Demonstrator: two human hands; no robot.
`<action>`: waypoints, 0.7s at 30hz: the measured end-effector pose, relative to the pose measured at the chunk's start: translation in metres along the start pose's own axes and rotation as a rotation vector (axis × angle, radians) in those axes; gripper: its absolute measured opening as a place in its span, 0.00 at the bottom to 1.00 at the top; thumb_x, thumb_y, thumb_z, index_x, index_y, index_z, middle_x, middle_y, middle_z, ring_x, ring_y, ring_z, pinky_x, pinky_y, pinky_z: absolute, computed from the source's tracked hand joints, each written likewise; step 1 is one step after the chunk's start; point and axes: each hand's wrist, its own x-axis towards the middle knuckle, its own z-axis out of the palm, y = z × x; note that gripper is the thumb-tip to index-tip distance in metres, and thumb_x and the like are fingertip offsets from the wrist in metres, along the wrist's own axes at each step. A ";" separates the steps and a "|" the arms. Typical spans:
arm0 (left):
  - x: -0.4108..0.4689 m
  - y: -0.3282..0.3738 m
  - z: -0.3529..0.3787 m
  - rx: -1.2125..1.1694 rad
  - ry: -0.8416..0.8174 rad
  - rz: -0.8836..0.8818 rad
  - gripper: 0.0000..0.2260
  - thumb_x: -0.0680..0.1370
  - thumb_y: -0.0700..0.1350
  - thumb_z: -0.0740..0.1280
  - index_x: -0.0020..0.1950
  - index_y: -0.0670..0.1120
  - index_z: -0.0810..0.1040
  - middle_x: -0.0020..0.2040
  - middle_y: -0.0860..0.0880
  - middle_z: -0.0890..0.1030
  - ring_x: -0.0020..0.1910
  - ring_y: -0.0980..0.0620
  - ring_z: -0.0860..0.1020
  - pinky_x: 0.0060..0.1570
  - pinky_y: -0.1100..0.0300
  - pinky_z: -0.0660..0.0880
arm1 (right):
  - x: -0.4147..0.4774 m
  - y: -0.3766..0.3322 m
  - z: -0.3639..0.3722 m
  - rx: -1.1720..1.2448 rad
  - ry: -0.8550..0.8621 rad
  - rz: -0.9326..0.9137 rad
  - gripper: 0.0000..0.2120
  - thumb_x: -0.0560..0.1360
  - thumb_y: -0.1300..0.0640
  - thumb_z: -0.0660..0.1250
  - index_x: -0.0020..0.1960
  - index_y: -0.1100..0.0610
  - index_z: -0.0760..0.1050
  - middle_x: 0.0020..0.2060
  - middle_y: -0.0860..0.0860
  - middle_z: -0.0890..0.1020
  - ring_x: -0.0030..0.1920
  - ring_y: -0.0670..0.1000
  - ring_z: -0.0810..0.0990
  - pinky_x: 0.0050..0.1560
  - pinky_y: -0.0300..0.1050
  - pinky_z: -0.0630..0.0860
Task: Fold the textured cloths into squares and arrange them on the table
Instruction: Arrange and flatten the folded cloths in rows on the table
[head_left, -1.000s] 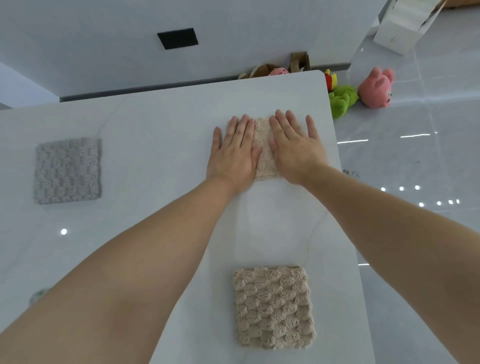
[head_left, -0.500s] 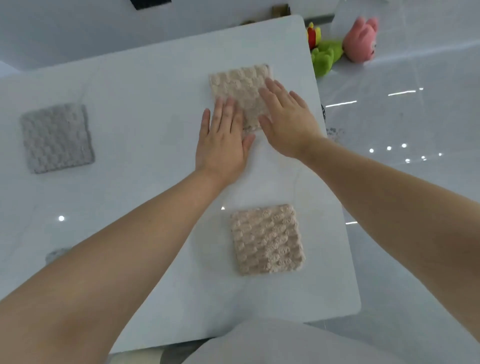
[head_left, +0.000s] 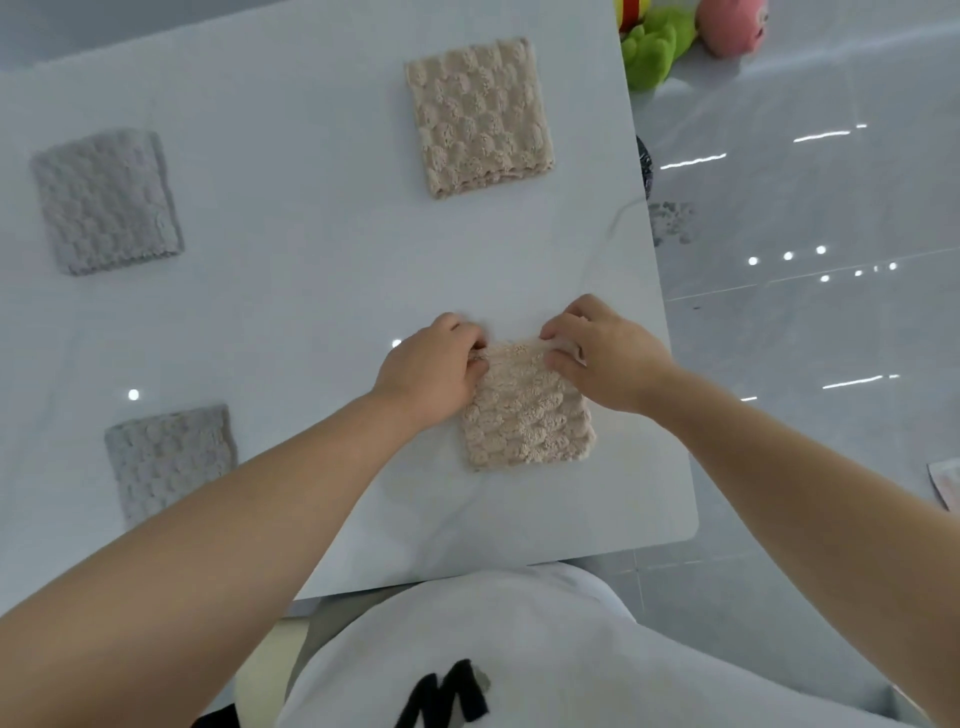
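Head view: left hand (head_left: 431, 371), right hand (head_left: 608, 358) on near beige cloth (head_left: 524, 415).

The big white flat table (head_left: 311, 312) is smooth and shiny, and small lights shine back from its top. The near beige square folded cloth (head_left: 527, 415) is soft and fluffy, with round bumps all over. The far beige square folded cloth (head_left: 478, 117) looks just as bumpy and fuzzy. The far grey square folded cloth (head_left: 106, 202) and the near grey square folded cloth (head_left: 166, 457) are bumpy and matt too. The pale grey tiled floor (head_left: 805, 338) is hard and very glossy. The green soft toy (head_left: 654, 41) and the pink soft toy (head_left: 735, 23) look plush. The white cloth shirt (head_left: 519, 649) is smooth and matt.
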 end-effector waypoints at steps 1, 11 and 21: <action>0.002 0.001 -0.001 -0.007 -0.013 -0.021 0.11 0.81 0.51 0.66 0.61 0.49 0.77 0.60 0.51 0.74 0.53 0.47 0.78 0.51 0.52 0.76 | 0.001 0.000 -0.001 -0.001 -0.002 -0.005 0.12 0.80 0.49 0.67 0.62 0.50 0.78 0.60 0.50 0.75 0.47 0.55 0.80 0.45 0.46 0.74; -0.002 0.002 0.001 -0.068 -0.080 -0.076 0.08 0.81 0.50 0.66 0.56 0.49 0.71 0.50 0.52 0.78 0.51 0.47 0.78 0.45 0.55 0.70 | 0.003 0.001 0.002 -0.093 -0.040 -0.012 0.12 0.81 0.48 0.65 0.60 0.53 0.75 0.60 0.51 0.75 0.52 0.57 0.79 0.48 0.47 0.72; -0.006 0.003 0.016 -0.271 0.017 -0.277 0.07 0.78 0.49 0.72 0.51 0.48 0.79 0.48 0.51 0.81 0.49 0.49 0.78 0.49 0.55 0.76 | -0.002 -0.001 0.010 -0.163 0.062 0.110 0.14 0.80 0.43 0.66 0.57 0.52 0.80 0.52 0.51 0.81 0.56 0.57 0.80 0.52 0.51 0.74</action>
